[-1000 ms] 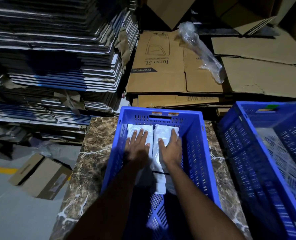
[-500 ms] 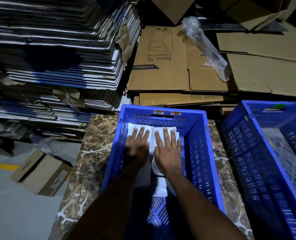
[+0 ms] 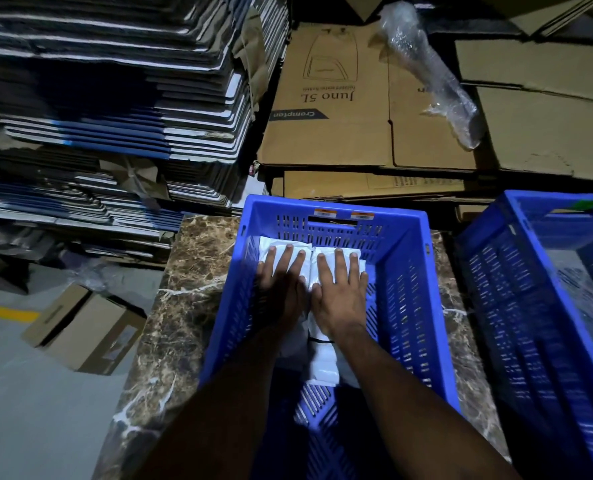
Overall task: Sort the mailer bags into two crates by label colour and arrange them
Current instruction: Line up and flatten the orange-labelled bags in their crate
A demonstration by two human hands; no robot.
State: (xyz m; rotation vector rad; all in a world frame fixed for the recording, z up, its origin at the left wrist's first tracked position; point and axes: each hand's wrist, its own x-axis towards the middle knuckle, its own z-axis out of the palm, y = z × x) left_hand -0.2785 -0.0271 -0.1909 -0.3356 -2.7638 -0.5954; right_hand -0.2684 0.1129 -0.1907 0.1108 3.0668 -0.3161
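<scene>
A blue crate [image 3: 406, 306] is sitting on a marble table [image 3: 184, 306], white mailer bags [image 3: 323, 358] lying inside at its far end, where a left hand [image 3: 281, 285] and right hand [image 3: 338, 289] are pressing flat, fingers spread, gripping nothing.

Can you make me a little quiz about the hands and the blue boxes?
1. True or false: both hands lie flat on white mailer bags.
2. Which crate holds the hands: A the middle one, B the one at the right edge?
3. What stone-patterned thing does that crate sit on?

Key: 1 true, left hand and right hand on the mailer bags. 2 A, the middle crate. 3 the marble table.
</scene>
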